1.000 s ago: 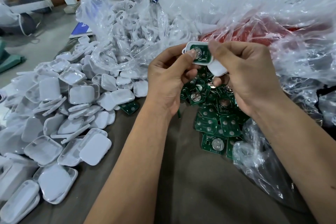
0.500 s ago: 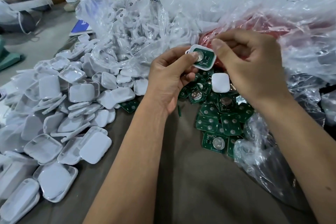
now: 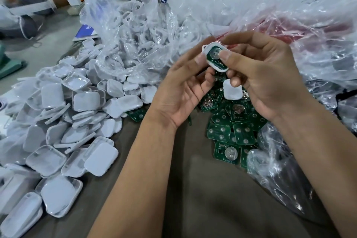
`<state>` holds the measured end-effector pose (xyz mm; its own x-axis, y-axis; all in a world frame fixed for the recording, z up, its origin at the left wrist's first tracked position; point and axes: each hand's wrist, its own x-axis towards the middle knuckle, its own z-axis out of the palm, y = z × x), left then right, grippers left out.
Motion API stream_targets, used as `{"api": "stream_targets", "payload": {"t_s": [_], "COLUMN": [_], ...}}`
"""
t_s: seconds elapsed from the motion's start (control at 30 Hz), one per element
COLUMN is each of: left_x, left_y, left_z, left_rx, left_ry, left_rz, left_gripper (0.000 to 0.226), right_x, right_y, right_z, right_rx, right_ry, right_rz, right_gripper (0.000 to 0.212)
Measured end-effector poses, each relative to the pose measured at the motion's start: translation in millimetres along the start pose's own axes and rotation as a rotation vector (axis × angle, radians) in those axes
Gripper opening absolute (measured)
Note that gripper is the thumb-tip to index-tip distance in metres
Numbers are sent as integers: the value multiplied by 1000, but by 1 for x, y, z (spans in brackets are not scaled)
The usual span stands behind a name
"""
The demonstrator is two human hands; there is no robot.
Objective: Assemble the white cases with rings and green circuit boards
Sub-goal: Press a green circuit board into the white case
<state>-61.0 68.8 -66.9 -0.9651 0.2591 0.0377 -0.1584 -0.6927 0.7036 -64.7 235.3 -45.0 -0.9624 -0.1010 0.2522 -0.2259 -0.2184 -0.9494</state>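
Both hands up at centre: left hand [image 3: 185, 83] & right hand [image 3: 264, 75] pinch a white case half [image 3: 207, 50] w/ green circuit board [image 3: 214, 58] seated inside. Second case half [image 3: 232, 90] under right fingers. Loose boards [image 3: 228, 133] below on table [image 3: 193, 189]; white case pile [image 3: 67, 121] left.

2 hands [image 3: 185, 91]; 1 white case half [image 3: 207, 52] holding 1 green circuit board [image 3: 214, 58]; 1 loose white lid [image 3: 231, 91]; piled cases [image 3: 87, 100] and boards [image 3: 239, 133] too many to count.

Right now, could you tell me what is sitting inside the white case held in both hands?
A green circuit board with a round silver battery lies inside the white case. The right hand's thumb covers part of it; anything beneath the board is hidden.
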Motion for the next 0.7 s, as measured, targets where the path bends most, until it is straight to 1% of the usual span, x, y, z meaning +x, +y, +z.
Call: {"api": "stream_targets", "payload": {"t_s": [0.07,0.17,0.23,0.33,0.4,0.5,0.57,0.63,0.7], "left_x": [-1,-1,-2,-4,-4,-4,-4,-4,-4], "left_y": [0,-2,-1,-1,-1,-1,-1,-1,-1], "left_z": [1,-1,-2,-2,-2,0,2,2,1], "left_rx": [-32,-82,-95,-56,-78,-115,-122,-144,-182], "left_ry": [-41,-39,-63,-114,-132,-134,-133,-145,-169], "left_rz": [-22,-33,-35,-33,-56,-98,-114,-132,-153], "left_gripper": [42,37,38,58,64,49,42,37,39], "right_x": [-2,-3,-4,-5,-6,-8,-9,-9,-9], "right_y": [-3,-4,-5,-7,-9,-9,-10,-13,-15], "right_z": [1,3,5,8,8,7,7,7,7], "right_rx": [69,61,20,-101,-187,-296,-327,-339,-364], "right_ry": [-48,-98,-114,-103,-86,-59,-41,-32,-26], "right_rz": [24,-9,-54,-147,-204,-258,-273,-290,-312], "right_gripper": [21,22,21,17,15,15,14,12,11]}}
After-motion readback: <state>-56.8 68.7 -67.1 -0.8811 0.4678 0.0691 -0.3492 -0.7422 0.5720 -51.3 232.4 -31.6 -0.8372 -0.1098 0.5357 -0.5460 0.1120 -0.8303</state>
